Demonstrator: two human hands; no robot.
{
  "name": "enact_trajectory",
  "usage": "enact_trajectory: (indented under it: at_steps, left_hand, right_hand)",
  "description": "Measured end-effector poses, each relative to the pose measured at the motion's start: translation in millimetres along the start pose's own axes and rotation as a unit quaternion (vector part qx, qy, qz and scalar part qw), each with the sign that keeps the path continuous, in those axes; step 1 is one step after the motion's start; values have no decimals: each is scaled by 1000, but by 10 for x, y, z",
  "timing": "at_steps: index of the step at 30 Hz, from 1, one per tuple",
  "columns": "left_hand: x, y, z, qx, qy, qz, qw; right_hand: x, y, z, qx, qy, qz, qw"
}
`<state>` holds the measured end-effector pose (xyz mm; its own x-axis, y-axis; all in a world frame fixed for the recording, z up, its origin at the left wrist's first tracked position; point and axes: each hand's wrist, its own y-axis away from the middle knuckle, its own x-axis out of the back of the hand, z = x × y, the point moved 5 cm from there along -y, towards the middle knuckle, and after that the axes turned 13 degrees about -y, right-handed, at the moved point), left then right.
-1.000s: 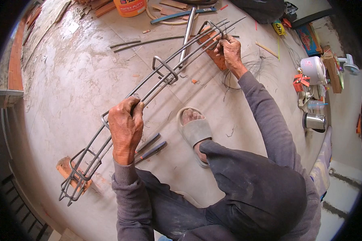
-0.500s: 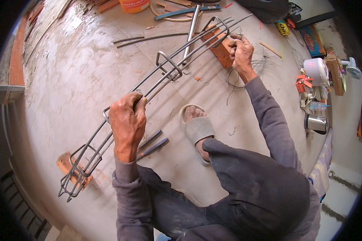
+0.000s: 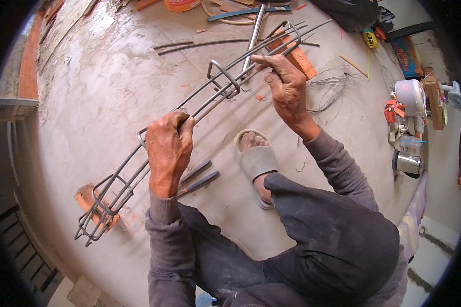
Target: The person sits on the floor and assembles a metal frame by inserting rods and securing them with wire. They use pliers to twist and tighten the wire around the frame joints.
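Note:
A long rebar cage [image 3: 193,99] with square stirrups runs diagonally before me. My left hand [image 3: 169,151] is closed round one of its bars beside a stirrup. My right hand [image 3: 287,89] is over the cage's far half, index finger stretched out along a bar and thumb apart from it; nothing shows between them. An orange brick [image 3: 303,64] lies under the far right end, and a broken orange brick [image 3: 87,197] under the near left end. A tool with two dark blue handles [image 3: 202,181] lies on the floor past my left wrist, its head hidden.
Thin tie wire [image 3: 335,89] lies loosely coiled right of the brick. A shiny metal tube [image 3: 256,33] and loose rods [image 3: 205,43] lie beyond the cage. A pot [image 3: 410,94], a steel kettle [image 3: 407,162] and other household things stand along the right. My sandalled foot [image 3: 256,153] is between my arms.
My right hand has moved left and nearer, from beside the far brick to over the bars, its index finger now extended. My left hand keeps its hold. The view has shifted slightly.

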<state>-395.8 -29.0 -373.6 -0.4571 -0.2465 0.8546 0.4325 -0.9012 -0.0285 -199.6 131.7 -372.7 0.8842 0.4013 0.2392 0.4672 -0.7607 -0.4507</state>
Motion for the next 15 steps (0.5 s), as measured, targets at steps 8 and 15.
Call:
enact_trajectory:
  at_steps: [8, 15]
  left_hand:
    - [-7, 14, 24, -1, -4, -8, 1000]
    - [-56, 32, -13, 2, 3, -42, 999]
  right_hand:
    - [-426, 48, 45, 21, 140, -132, 981]
    - [-425, 46, 8, -2, 106, -131, 986]
